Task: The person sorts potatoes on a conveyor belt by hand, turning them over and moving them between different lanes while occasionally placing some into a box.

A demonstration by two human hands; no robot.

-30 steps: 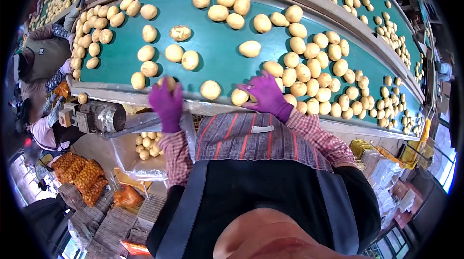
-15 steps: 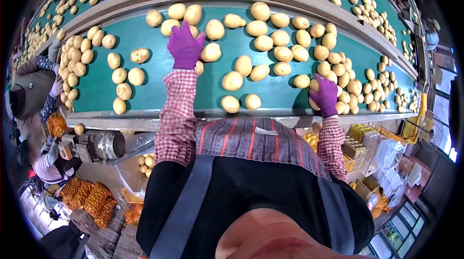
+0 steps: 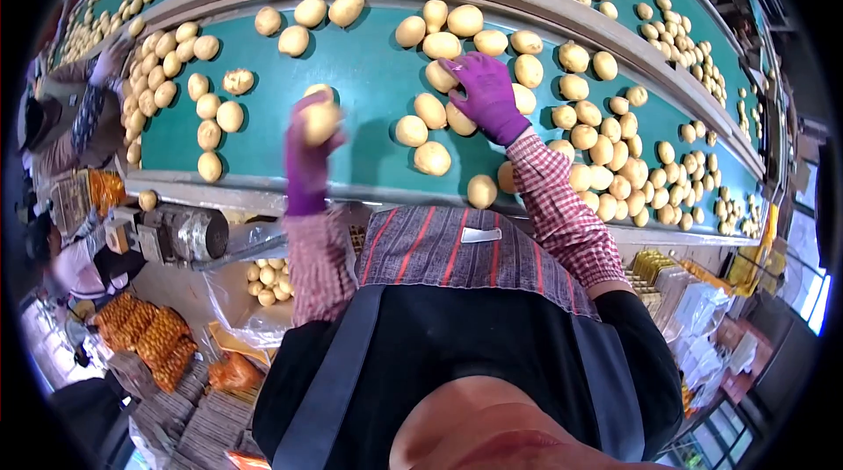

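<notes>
While the left hand (image 3: 307, 154), motion-blurred, grasped one potato (image 3: 320, 123) over the green belt (image 3: 373, 53), the right hand (image 3: 487, 100) touched another potato (image 3: 441, 75) near the belt's middle, its grip impossible to tell. More potatoes (image 3: 615, 154) crowded the belt's two sides.

Bright; soft shadows under potatoes (image 3: 432, 158) near fingers of right hand (image 3: 486, 100). Left hand (image 3: 307, 154) motion-blurred. Faint belt (image 3: 378, 93) sheen between both hands' fingers. Fisheye bend, black corners; window (image 3: 816, 303) glare far right of fingers.
</notes>
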